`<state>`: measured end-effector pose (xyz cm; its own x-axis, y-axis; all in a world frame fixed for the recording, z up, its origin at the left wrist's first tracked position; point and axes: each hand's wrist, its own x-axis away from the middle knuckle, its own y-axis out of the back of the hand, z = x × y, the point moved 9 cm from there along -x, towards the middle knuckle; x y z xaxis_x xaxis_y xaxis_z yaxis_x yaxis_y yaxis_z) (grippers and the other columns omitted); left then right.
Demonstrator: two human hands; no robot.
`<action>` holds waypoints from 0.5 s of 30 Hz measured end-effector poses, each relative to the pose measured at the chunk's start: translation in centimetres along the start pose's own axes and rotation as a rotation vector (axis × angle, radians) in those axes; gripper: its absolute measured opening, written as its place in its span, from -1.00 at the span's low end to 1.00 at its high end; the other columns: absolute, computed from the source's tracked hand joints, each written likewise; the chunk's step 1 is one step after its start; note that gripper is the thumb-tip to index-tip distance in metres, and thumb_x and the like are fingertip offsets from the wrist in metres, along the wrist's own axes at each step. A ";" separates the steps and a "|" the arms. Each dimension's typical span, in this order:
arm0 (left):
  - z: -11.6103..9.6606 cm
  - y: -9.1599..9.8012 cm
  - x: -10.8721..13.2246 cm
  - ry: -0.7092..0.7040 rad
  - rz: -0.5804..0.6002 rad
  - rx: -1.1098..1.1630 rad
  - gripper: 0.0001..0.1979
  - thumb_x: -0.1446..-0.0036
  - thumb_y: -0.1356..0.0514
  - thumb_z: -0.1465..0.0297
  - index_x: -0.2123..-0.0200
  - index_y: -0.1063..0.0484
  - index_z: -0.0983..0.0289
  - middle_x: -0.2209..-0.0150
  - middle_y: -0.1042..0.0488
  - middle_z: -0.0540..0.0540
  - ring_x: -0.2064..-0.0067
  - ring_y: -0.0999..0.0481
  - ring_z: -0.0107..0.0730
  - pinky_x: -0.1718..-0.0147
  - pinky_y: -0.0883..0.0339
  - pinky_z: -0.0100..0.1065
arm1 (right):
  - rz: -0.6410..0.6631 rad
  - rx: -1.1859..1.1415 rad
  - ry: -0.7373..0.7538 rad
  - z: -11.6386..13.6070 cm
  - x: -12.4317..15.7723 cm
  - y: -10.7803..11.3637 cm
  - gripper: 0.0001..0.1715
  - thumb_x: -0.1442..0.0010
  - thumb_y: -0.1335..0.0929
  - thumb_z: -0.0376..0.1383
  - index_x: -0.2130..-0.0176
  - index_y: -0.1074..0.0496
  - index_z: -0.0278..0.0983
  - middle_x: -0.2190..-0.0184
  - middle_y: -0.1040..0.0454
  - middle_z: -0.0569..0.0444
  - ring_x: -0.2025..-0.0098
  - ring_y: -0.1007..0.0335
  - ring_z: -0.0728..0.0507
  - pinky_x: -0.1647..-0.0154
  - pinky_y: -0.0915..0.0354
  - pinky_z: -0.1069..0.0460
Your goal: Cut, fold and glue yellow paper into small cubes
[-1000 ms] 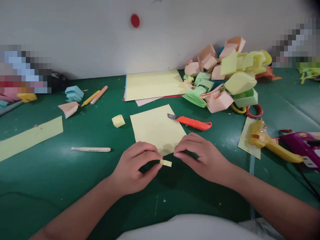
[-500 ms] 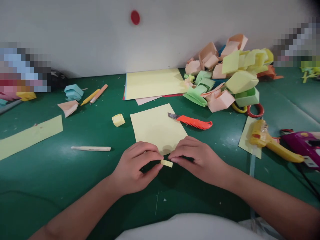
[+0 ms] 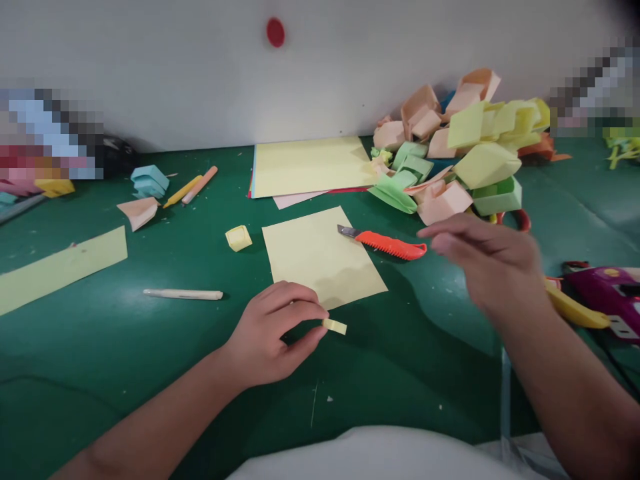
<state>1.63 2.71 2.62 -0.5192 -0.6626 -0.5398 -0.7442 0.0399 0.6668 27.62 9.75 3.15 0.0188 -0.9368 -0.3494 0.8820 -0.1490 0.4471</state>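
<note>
Between the thumb and fingers of my left hand (image 3: 277,333), a small folded piece of pale yellow paper (image 3: 336,326) is pinched above the table. My right hand (image 3: 493,257) is raised at the right, fingers stretched forward and nothing visible in them. An orange utility knife (image 3: 393,245) lies left of that hand, its blade resting on a yellow paper sheet (image 3: 315,250). Behind my right wrist shows the handle of a yellow glue gun (image 3: 575,307); the rest of it is hidden. A small yellow paper box (image 3: 239,238) sits left of the sheet.
A heap of folded paper boxes (image 3: 463,150) stands at the back right, beside stacked paper sheets (image 3: 310,167). On the left are a white pen (image 3: 183,294), a green paper strip (image 3: 65,267) and two markers (image 3: 193,188). A purple device (image 3: 603,287) sits far right.
My right hand has let go of the small yellow paper piece and moved right and up, now covering most of the glue gun. The left hand has stayed in place with the piece.
</note>
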 end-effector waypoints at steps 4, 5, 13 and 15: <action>0.0 -0.1 0.0 0.000 0.006 -0.022 -0.85 -0.20 -0.25 0.51 0.16 -0.50 0.22 0.24 -0.54 0.12 0.23 -0.57 -0.34 0.24 -0.51 -0.31 | 0.509 0.058 0.134 4.0 3.3 -7.2 -0.75 -0.29 -0.39 -0.18 0.04 -0.55 -0.12 0.17 -0.55 0.05 0.14 -0.47 -0.14 0.09 -0.42 -0.09; 0.0 -0.1 0.0 0.003 0.010 -0.026 -0.86 -0.20 -0.26 0.51 0.16 -0.50 0.22 0.24 -0.54 0.11 0.23 -0.57 -0.34 0.24 -0.51 -0.31 | 0.569 0.045 0.134 4.5 4.1 -8.4 -0.74 -0.30 -0.38 -0.18 0.02 -0.54 -0.12 0.16 -0.54 0.05 0.12 -0.47 -0.14 0.08 -0.43 -0.08; 0.0 -0.3 -0.1 0.016 0.013 -0.034 -0.89 -0.20 -0.26 0.49 0.19 -0.50 0.22 0.25 -0.53 0.09 0.24 -0.56 -0.36 0.24 -0.49 -0.32 | 0.543 -0.005 0.087 4.5 5.7 -11.3 -0.88 -0.25 -0.41 -0.34 0.29 -0.52 -0.08 0.42 -0.49 0.13 0.31 -0.45 -0.13 0.30 -0.44 -0.06; -0.1 -0.2 -0.1 0.012 0.010 -0.037 -0.89 -0.21 -0.25 0.49 0.19 -0.50 0.22 0.25 -0.53 0.09 0.24 -0.56 -0.36 0.24 -0.50 -0.32 | 0.552 -0.004 0.100 4.5 5.8 -11.3 -0.86 -0.26 -0.40 -0.36 0.30 -0.51 -0.09 0.42 -0.48 0.12 0.32 -0.44 -0.12 0.32 -0.41 -0.04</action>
<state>1.90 2.75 2.57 -0.5214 -0.6711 -0.5270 -0.7230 0.0194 0.6906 15.62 4.59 -0.24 0.5227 -0.8408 -0.1407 0.7303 0.3566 0.5827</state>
